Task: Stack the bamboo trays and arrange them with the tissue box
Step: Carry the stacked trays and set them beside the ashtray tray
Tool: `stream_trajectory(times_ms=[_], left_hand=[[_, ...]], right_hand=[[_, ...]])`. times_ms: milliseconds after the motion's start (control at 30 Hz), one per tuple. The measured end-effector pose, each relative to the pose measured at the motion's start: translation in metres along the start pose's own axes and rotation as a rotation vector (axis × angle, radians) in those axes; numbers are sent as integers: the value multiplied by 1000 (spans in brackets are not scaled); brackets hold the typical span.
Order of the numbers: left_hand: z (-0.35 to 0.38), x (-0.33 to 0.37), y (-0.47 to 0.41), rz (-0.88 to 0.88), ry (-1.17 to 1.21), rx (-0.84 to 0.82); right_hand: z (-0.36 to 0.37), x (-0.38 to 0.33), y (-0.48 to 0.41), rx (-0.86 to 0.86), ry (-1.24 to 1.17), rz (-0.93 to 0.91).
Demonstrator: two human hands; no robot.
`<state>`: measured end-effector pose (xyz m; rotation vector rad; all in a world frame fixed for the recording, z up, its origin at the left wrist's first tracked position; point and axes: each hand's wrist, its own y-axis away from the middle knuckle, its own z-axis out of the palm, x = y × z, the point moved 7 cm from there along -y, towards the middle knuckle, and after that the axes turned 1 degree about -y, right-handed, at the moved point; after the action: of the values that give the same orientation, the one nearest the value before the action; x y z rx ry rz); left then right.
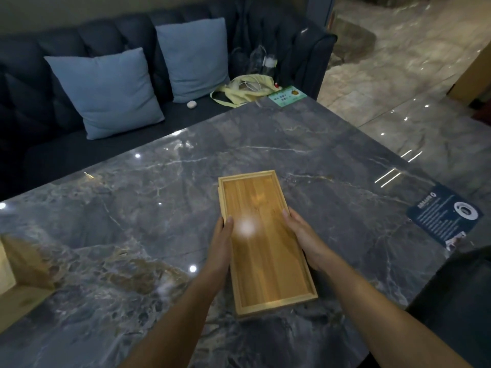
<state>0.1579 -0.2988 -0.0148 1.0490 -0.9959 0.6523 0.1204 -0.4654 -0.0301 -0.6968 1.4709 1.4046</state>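
Nearest the camera, both hands clasp the long sides of the bamboo trays (263, 240): the left hand (221, 247) lies flat along the left rim with its thumb hooked over the edge, and the right hand (303, 235) presses the opposite rim, fingers wrapped along the side. The trays look already nested, since a second rim peeks out at the far left corner, slightly out of line with the top one. Whether the stack rests on the grey marble desk (345, 168) or is lifted just clear of it is hard to tell. At the left edge sits a pale wooden box (16, 264), likely the tissue box, well apart from the trays. A dark leaflet (446, 219) lies on the desk to the right. Beyond the desk stands a dark sofa (32, 83) with two blue cushions (106, 94). The risk I see is the loosely aligned trays sliding against each other on the glossy stone if pushed sideways toward the box, or the lower one slipping out if only the top rim is gripped.
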Motion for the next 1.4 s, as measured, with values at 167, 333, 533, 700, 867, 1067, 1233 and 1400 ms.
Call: stream_trajectory(times_ms=[167, 333, 533, 700, 867, 1067, 1233, 1400], left_hand=[[-5, -2, -12, 6, -12, -2], [-5, -7, -14, -5, 53, 22], [-6, 3, -24, 20, 38, 26], [-7, 5, -41, -15, 73, 53], [-6, 7, -38, 14, 105, 50], [-10, 0, -23, 4, 77, 43], [-6, -27, 14, -25, 117, 40], [1, -38, 32, -12, 106, 79]], right_hand=[[3, -2, -14, -13, -13, -17], [2, 3, -18, 3, -51, -25], [2, -15, -32, -8, -19, -49], [4, -29, -52, -3, 1, -47], [8, -30, -52, -11, -5, -52], [2, -16, -24, 5, -16, -62], [-4, 10, 23, -22, -19, -59], [-2, 22, 49, -29, 23, -65]])
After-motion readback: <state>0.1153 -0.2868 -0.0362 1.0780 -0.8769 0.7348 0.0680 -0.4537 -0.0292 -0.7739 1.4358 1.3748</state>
